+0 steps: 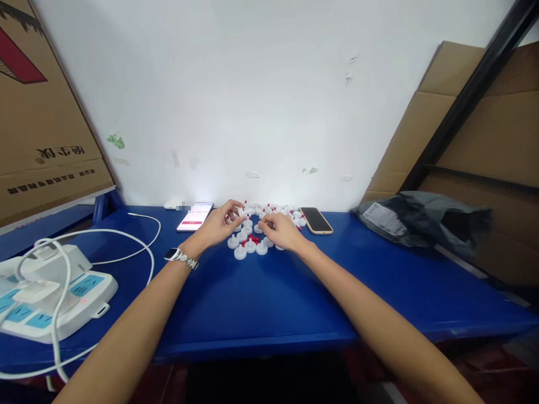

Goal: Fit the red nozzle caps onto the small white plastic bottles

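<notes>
Item 1: L hand (221, 224), fingers curled over back L edge of pile, thumb & index by a white cap; can't tell if gripping it. White watch (172, 254) & metal bracelet (192, 262) on wrist.

Item 2: R hand (284, 231), thumb & index drawn close tog. at mid-pile, near another white cap; grip hidden, can't tell.

Item 3: white caps (240, 253), many, round w/ short spout, bunched between & around both hands on blue counter (261, 303). Front ones stand spout up.

Item 4: red tips (255, 239), small; loose heap amid front caps, others at back, some apparently on spouts.

Step (judged): two-handed fingertip handling of small pcs. Next move prob. calls for fine pinch, w/o knocking close neighbours.

Containers: grey plastic bag (425, 221), R, w/ label, contents n/v. Cardboard box (46, 118), far L, printed, contents n/v.

Misc.: lit phone (195, 217) L of pile; dark-screen phone (316, 220) just R of it; power strip (99, 297) w/ plugs, near L.
</notes>
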{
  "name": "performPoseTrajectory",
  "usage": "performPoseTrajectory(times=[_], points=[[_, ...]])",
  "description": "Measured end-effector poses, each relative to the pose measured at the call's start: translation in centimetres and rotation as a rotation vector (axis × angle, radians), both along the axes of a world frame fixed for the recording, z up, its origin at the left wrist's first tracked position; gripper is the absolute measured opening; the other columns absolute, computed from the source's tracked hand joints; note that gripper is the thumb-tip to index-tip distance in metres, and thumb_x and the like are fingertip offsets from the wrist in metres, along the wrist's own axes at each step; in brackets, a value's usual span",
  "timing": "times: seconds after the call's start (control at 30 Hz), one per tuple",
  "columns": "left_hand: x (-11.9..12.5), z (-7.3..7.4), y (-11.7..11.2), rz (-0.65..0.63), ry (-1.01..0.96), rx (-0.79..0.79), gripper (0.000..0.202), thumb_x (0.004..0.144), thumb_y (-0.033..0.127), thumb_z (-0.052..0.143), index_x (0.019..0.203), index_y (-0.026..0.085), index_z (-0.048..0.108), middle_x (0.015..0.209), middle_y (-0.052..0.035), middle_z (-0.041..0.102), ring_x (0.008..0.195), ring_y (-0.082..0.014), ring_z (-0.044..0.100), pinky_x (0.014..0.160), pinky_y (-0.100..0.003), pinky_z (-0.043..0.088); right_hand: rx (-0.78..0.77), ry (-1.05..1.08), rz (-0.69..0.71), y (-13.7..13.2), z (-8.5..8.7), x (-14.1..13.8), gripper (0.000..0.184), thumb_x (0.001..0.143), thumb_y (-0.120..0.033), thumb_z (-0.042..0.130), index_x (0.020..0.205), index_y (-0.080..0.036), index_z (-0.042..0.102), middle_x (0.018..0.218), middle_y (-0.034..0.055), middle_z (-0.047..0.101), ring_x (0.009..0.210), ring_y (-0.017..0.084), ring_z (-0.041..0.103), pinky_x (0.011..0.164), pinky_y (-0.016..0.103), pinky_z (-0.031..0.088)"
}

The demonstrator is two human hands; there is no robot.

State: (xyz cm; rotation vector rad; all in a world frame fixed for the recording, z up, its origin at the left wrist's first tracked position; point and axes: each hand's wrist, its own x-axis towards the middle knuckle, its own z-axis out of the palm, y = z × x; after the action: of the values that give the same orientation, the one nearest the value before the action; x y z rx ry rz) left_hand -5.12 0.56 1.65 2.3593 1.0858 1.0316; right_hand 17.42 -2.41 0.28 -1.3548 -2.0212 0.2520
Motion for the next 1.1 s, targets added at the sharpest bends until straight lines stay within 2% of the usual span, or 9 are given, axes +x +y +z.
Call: performPoseTrajectory(times=[0.1, 0.2, 0.33, 0.4, 0.5, 0.63, 0.73, 0.9, 1.1], points=[[0.5, 0.0, -0.3, -0.028, 0.042, 0.027, 0.039, 0.09, 0.048, 0.056, 0.12, 0.023, 0.055, 0.1, -0.0051, 0.067, 0.083, -0.0184, 0.063, 0.074, -0.031, 0.049, -0.013, 0.125, 0.026, 0.1, 0.1, -0.3, 0.029, 0.092, -0.043, 0.05, 0.087, -0.02, 0.066, 0.067, -0.0006, 0.061, 0.066, 0.015, 0.053, 0.066, 0.027, 0.037], [1.0, 0.2, -0.6, -0.05, 0.047, 0.053, 0.039, 0.089, 0.048, 0.056, 0.119, 0.023, 0.056, 0.103, -0.0058, 0.068, 0.086, -0.0193, 0.064, 0.078, -0.033, 0.049, -0.043, 0.358, 0.139, 0.4, 0.4, -0.9, 0.032, 0.089, -0.048, 0.054, 0.1, -0.019, 0.063, 0.069, -0.0012, 0.062, 0.064, 0.014, 0.055, 0.064, 0.027, 0.04], [1.1, 0.2, -0.7, -0.05, 0.018, 0.025, 0.04, 0.089, 0.049, 0.058, 0.119, 0.023, 0.055, 0.104, -0.0055, 0.069, 0.084, -0.0186, 0.064, 0.076, -0.032, 0.049, -0.045, 0.485, 0.227, 1.8, 1.0, -1.7, 0.028, 0.086, -0.045, 0.057, 0.091, -0.018, 0.06, 0.077, 0.0019, 0.066, 0.069, 0.015, 0.059, 0.065, 0.026, 0.043], [0.8, 0.1, -0.3, -0.021, 0.009, 0.025, 0.041, 0.089, 0.048, 0.058, 0.12, 0.023, 0.054, 0.104, -0.0055, 0.069, 0.086, -0.0191, 0.064, 0.076, -0.032, 0.049, 0.027, 0.427, 0.157, 2.8, 1.2, -1.7, 0.024, 0.087, -0.041, 0.056, 0.088, -0.018, 0.06, 0.076, 0.0021, 0.066, 0.071, 0.015, 0.06, 0.066, 0.027, 0.043], [-0.1, -0.5, 0.6, 0.068, 0.056, 0.069, 0.035, 0.091, 0.044, 0.054, 0.117, 0.021, 0.057, 0.101, -0.0066, 0.069, 0.088, -0.0209, 0.064, 0.076, -0.034, 0.048, 0.099, 0.165, -0.019, 4.7, 1.4, -1.3, 0.017, 0.086, -0.033, 0.056, 0.086, -0.018, 0.064, 0.078, 0.0028, 0.067, 0.072, 0.016, 0.059, 0.072, 0.029, 0.042], [-1.0, -1.2, 1.7, 0.138, 0.164, 0.076, 0.025, 0.091, 0.038, 0.052, 0.101, 0.018, 0.064, 0.097, -0.0087, 0.068, 0.088, -0.0232, 0.063, 0.076, -0.036, 0.047, 0.06, -0.279, -0.155, 6.9, 1.0, -1.1, 0.018, 0.085, -0.03, 0.056, 0.085, -0.019, 0.071, 0.084, 0.0068, 0.071, 0.088, 0.023, 0.058, 0.085, 0.037, 0.037], [-1.1, -1.6, 2.0, 0.131, 0.201, 0.066, 0.025, 0.09, 0.037, 0.052, 0.099, 0.018, 0.065, 0.097, -0.009, 0.068, 0.087, -0.0236, 0.063, 0.075, -0.036, 0.047, 0.018, -0.453, -0.184, 7.6, 0.5, -1.5, 0.021, 0.085, -0.031, 0.056, 0.086, -0.019, 0.073, 0.087, 0.0101, 0.072, 0.101, 0.029, 0.055, 0.091, 0.042, 0.033], [-0.8, -1.5, 1.7, 0.126, 0.226, 0.077, 0.023, 0.09, 0.035, 0.052, 0.095, 0.018, 0.067, 0.094, -0.0087, 0.067, 0.086, -0.023, 0.062, 0.074, -0.034, 0.047, -0.058, -0.435, -0.154, 7.6, 0.1, -2.0, 0.024, 0.085, -0.033, 0.055, 0.087, -0.021, 0.076, 0.088, 0.0082, 0.073, 0.096, 0.026, 0.058, 0.091, 0.041, 0.031], [-0.9, -1.5, 1.6, 0.144, 0.237, 0.095, 0.021, 0.091, 0.03, 0.05, 0.095, 0.019, 0.067, 0.094, -0.0082, 0.068, 0.086, -0.0225, 0.063, 0.075, -0.033, 0.048, -0.059, -0.363, -0.178, 7.4, 0.4, -2.4, 0.025, 0.084, -0.037, 0.054, 0.087, -0.022, 0.074, 0.084, 0.0061, 0.073, 0.093, 0.025, 0.06, 0.091, 0.041, 0.03]])
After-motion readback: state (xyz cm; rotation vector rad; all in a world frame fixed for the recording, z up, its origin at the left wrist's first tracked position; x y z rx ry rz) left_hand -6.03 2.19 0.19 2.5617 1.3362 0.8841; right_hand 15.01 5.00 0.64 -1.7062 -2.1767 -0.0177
